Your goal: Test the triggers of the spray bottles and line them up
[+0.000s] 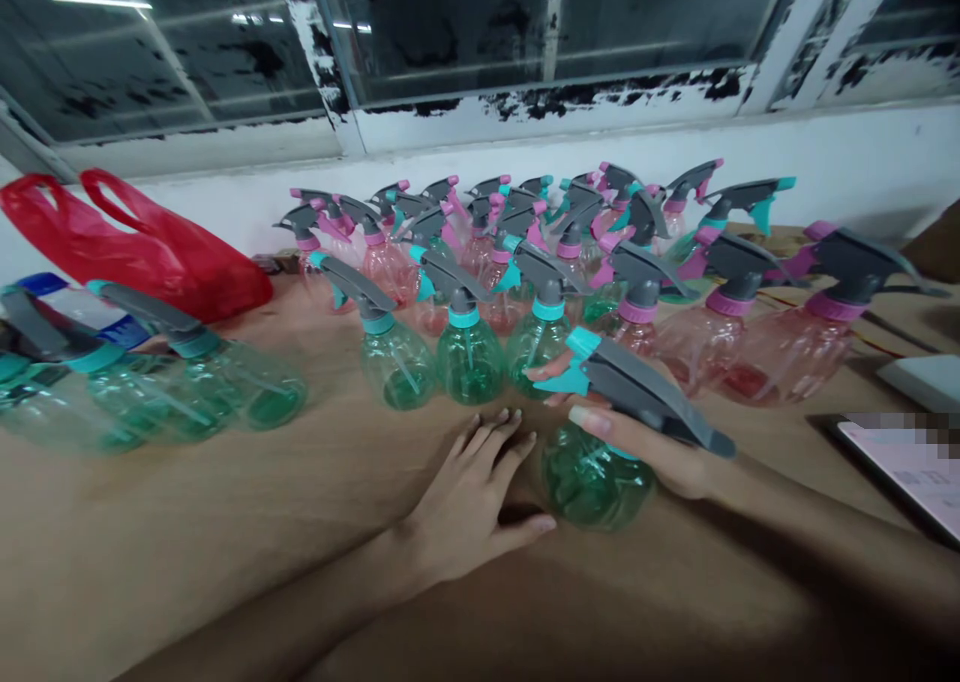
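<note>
The green spray bottle [598, 484] is just right of your left hand [469, 502], with your right hand's [660, 450] fingers grasping it around the neck, under its grey trigger head [637, 392]. Your left fingers are released and loosely spread, palm down on the surface [330, 502]. Beyond stand rows of green and pink bottles [470, 362]; a red bag [187, 257] lies far left, a lit screen [892, 467] right.

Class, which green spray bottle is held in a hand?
The green spray bottle just right of the left hand: the right hand grips it below the spray head. No hand grips any of the other green bottles.
</note>
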`<state>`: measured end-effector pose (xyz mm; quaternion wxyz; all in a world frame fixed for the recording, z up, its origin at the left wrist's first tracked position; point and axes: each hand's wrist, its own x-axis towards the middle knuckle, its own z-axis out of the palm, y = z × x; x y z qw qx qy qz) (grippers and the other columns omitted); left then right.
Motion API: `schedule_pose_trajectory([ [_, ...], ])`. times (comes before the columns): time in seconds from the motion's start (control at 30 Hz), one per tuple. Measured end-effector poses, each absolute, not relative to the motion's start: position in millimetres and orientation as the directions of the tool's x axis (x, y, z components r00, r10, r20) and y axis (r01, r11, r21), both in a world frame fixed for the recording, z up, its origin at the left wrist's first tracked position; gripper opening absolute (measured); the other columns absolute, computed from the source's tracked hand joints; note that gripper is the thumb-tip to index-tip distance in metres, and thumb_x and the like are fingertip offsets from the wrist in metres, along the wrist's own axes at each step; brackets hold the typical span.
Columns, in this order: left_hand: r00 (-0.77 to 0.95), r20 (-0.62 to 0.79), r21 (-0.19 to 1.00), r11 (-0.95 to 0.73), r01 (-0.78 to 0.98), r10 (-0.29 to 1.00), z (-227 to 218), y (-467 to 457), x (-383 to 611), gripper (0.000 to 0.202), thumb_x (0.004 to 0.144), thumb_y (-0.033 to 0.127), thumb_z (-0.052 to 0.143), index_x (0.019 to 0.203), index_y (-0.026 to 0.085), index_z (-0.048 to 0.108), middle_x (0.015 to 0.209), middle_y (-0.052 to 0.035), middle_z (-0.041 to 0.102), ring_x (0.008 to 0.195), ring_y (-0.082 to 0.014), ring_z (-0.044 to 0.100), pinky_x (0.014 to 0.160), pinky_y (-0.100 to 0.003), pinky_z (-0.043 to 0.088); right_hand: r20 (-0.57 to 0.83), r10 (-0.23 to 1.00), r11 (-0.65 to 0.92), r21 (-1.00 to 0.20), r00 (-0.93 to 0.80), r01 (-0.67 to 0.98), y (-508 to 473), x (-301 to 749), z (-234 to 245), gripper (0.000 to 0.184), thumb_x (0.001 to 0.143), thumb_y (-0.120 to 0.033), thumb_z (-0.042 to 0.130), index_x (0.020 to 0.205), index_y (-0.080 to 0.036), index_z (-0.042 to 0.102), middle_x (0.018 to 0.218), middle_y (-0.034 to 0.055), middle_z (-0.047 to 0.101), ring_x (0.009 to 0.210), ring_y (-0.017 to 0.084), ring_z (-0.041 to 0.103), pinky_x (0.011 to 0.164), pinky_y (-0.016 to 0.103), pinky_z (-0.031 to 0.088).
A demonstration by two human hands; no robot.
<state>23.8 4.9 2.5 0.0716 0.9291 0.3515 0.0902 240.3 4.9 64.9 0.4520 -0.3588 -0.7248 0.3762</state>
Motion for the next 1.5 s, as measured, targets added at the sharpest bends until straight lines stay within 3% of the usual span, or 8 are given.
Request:
schedule_pose_trajectory([
  [0.2,0.697,0.183,0.337,-0.71,0.618,0.694,9,2,24,0.081,0.082,0.056,0.06,0.143,0.016,0.025,0.145,-0.0149,0.034,0.132,-0.031,0.032,0.107,-0.051,0.025,0.408,0.853,0.46,-0.882,-0.325,0.102,5,233,64,0.025,0.084,-0.037,0.062,0.106,-0.026,0.06,0.101,0.0032,0.063,0.086,0.018,0.063,0.08,0.034,0.052],
  [0.37,0.633,0.255,0.456,-0.669,0.587,0.731,15,-10,13,0.082,0.081,0.051,0.063,0.143,0.021,0.018,0.141,-0.0143,0.037,0.13,-0.0316,0.034,0.105,-0.051,0.029,0.453,0.824,0.502,-0.862,-0.34,0.071,7,207,65,0.027,0.084,-0.036,0.062,0.106,-0.022,0.06,0.078,0.0,0.063,0.071,0.016,0.062,0.079,0.035,0.05],
  [0.63,0.397,0.394,0.519,-0.557,0.648,0.829,28,-46,-36,0.067,0.086,0.044,0.06,0.139,0.025,0.023,0.131,-0.012,0.045,0.127,-0.0308,0.039,0.102,-0.051,0.035,0.532,0.749,0.596,-0.802,-0.396,0.05,11,134,79,0.032,0.08,-0.036,0.063,0.101,-0.013,0.063,0.089,0.0059,0.064,0.074,0.017,0.062,0.071,0.032,0.048],
  [0.87,0.189,0.516,0.476,-0.463,0.748,0.836,27,-58,-78,0.054,0.087,0.049,0.059,0.13,0.026,0.037,0.125,-0.0089,0.052,0.117,-0.0295,0.05,0.095,-0.047,0.043,0.596,0.675,0.652,-0.758,-0.435,-0.027,20,70,72,0.03,0.081,-0.038,0.061,0.104,-0.019,0.062,0.097,0.0046,0.068,0.08,0.016,0.064,0.076,0.032,0.05],
  [1.1,0.075,0.629,0.361,-0.376,0.854,0.774,18,-43,-118,0.047,0.085,0.052,0.06,0.12,0.023,0.046,0.117,-0.0087,0.057,0.11,-0.0299,0.054,0.091,-0.045,0.044,0.645,0.592,0.749,-0.661,-0.483,0.036,41,23,81,0.027,0.074,-0.038,0.07,0.094,-0.02,0.063,0.084,0.0022,0.068,0.075,0.018,0.062,0.071,0.033,0.051],
  [1.27,0.131,0.667,0.246,-0.383,0.89,0.734,30,-27,-135,0.043,0.087,0.049,0.058,0.12,0.023,0.048,0.113,-0.0075,0.057,0.106,-0.0272,0.054,0.089,-0.042,0.044,0.599,0.547,0.784,-0.612,-0.586,0.106,52,31,96,0.063,0.069,-0.038,0.075,0.124,-0.019,0.052,0.125,0.0088,0.06,0.109,0.024,0.057,0.093,0.038,0.046],
  [1.37,0.145,0.637,0.202,-0.345,0.917,0.757,39,-14,-141,0.046,0.088,0.049,0.056,0.123,0.021,0.049,0.114,-0.0091,0.057,0.105,-0.0278,0.054,0.09,-0.044,0.042,0.476,0.657,0.708,-0.656,-0.585,0.261,51,49,109,0.079,0.065,-0.046,0.076,0.133,-0.02,0.045,0.131,0.012,0.056,0.115,0.026,0.055,0.095,0.042,0.045],
  [1.5,0.112,0.604,0.132,-0.238,0.962,0.789,48,3,-144,0.049,0.086,0.051,0.059,0.123,0.02,0.052,0.114,-0.01,0.06,0.104,-0.0309,0.055,0.085,-0.044,0.043,0.623,0.641,0.767,-0.531,-0.449,0.359,53,67,130,0.046,0.072,-0.049,0.071,0.106,-0.018,0.061,0.108,0.0083,0.068,0.091,0.021,0.064,0.08,0.036,0.051],
])
